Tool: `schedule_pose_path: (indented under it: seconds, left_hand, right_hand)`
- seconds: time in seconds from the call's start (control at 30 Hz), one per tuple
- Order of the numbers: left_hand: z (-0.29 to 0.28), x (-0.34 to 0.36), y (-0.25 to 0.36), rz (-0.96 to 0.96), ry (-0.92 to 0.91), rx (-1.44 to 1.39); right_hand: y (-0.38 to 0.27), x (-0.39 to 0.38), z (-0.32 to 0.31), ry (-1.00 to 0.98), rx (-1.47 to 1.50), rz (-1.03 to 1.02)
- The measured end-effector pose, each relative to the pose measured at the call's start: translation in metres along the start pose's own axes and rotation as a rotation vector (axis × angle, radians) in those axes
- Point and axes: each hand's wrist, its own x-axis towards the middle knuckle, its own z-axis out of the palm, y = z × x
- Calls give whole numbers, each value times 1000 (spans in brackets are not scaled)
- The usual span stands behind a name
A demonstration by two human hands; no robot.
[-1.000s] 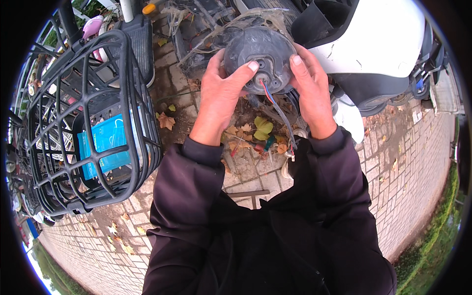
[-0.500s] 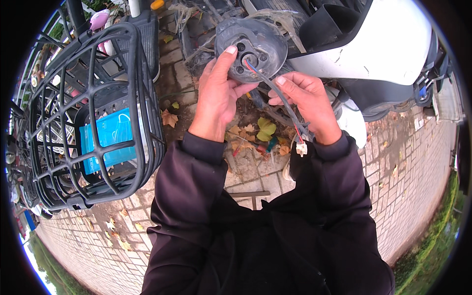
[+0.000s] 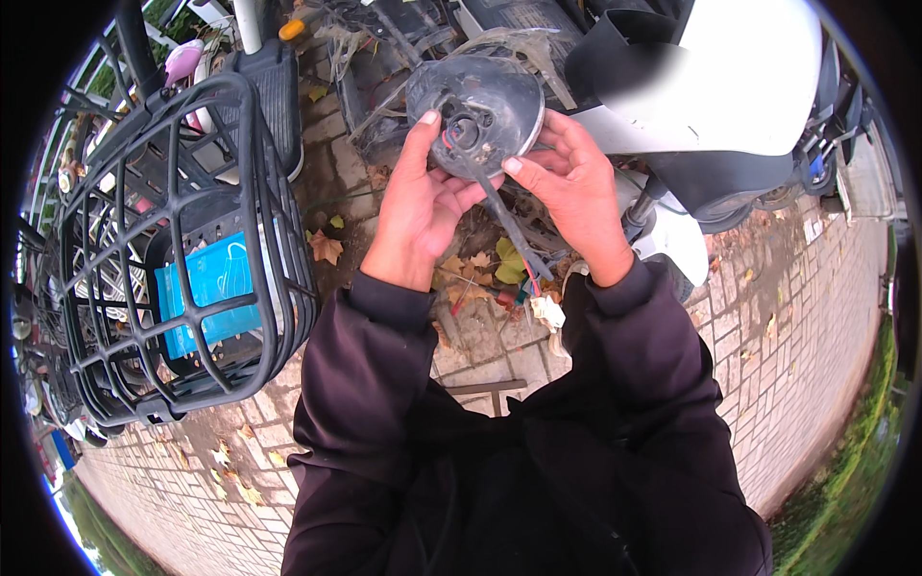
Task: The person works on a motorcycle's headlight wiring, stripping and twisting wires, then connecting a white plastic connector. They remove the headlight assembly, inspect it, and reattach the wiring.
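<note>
Between my two hands is a round, dusty grey lamp housing (image 3: pixel 490 86), its back with a socket and holes turned up to me. My left hand (image 3: pixel 418 206) is closed on its left and lower rim, thumb on the back face. At the lower right edge, my right hand (image 3: pixel 576 187) grips it between thumb and fingers. Out of the socket comes a grey sheathed cable (image 3: pixel 504 219), with red wire showing at the socket. It hangs free to a white plug connector (image 3: pixel 547 313) above the paving. The lamp housing's underside is hidden.
A black wire basket (image 3: pixel 254 182) with a blue packet (image 3: pixel 206 288) in it stands at the left. White scooter bodywork (image 3: pixel 740 86) rises at the right. Grimy dark vehicle parts and torn plastic (image 3: pixel 509 43) lie beyond my hands. Dry leaves (image 3: pixel 509 259) litter the brick paving (image 3: pixel 788 317).
My right hand has let go of the cable and taken the lamp housing's right edge. The housing has turned and shifted slightly left; the cable and its connector now hang free, further left.
</note>
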Motion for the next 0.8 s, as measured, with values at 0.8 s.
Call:
schedule_pose_path:
  seconds: [0.8]
  left_hand:
    - [-4,-1,0,-130,-83,-124]
  right_hand:
    - [-12,-7,-1,58,-112,-131]
